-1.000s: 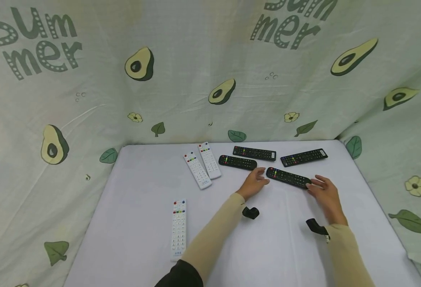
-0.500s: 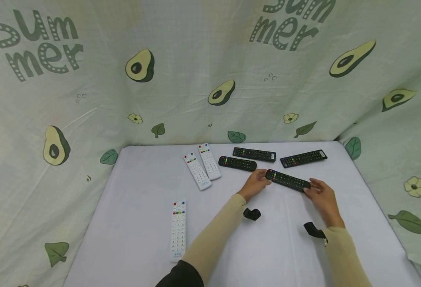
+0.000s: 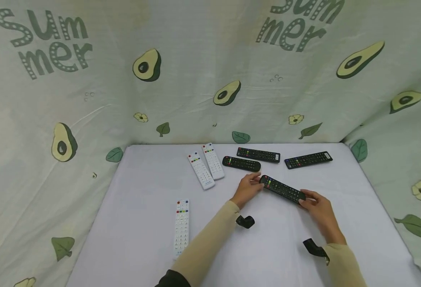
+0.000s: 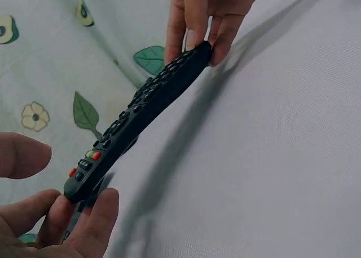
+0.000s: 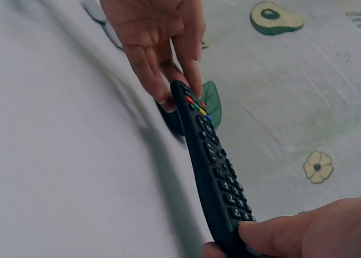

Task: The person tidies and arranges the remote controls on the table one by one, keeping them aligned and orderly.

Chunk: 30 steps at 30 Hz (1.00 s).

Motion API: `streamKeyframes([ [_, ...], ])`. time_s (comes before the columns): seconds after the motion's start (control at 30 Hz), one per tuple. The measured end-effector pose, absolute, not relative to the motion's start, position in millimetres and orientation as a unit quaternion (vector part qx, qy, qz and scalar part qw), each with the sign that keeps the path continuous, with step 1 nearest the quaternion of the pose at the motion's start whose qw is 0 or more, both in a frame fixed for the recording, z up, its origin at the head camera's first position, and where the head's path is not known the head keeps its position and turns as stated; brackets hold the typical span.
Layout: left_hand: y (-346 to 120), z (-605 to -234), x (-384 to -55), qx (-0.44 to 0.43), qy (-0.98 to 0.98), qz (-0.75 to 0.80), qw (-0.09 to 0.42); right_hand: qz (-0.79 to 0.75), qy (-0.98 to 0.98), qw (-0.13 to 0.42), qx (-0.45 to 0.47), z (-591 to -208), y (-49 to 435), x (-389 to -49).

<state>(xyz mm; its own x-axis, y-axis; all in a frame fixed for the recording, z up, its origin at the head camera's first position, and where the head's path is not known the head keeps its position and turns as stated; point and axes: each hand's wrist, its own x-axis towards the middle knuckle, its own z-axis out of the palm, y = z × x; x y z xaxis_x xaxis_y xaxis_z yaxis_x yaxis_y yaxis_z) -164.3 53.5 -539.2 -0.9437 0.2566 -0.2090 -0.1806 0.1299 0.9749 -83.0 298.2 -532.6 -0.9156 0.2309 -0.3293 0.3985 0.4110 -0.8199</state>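
Note:
A black remote control (image 3: 283, 189) is held at a tilt above the white table, its shadow beneath it in both wrist views. My right hand (image 3: 319, 208) pinches its plain end, the thumb (image 5: 282, 232) on the button side and fingers underneath, mostly hidden. At the end with coloured buttons, fingers (image 4: 98, 221) of my left hand (image 3: 247, 190) touch the underside. A gap separates the left thumb (image 4: 25, 155) from the remote in the left wrist view.
Behind the hands lie three other black remotes (image 3: 241, 163), (image 3: 258, 155), (image 3: 308, 160). Two white remotes (image 3: 201, 171), (image 3: 213, 161) lean close together left of them. A third white remote (image 3: 181, 225) lies beside the left sleeve. Printed cloth (image 3: 188, 59) hangs behind the table (image 3: 142, 191).
The black remote has come nearer and to the left, tilting more, with my right hand gripping it. My left hand has shifted slightly back and now touches its end. The other remotes stay put.

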Motion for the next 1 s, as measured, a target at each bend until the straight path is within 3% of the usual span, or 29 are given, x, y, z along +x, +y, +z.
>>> streamKeyframes([
  [1.0, -39, -524, -145, 0.013, 0.720, 0.672, 0.173, -0.565, 0.801, 0.179, 0.082, -524, 215, -47],
])
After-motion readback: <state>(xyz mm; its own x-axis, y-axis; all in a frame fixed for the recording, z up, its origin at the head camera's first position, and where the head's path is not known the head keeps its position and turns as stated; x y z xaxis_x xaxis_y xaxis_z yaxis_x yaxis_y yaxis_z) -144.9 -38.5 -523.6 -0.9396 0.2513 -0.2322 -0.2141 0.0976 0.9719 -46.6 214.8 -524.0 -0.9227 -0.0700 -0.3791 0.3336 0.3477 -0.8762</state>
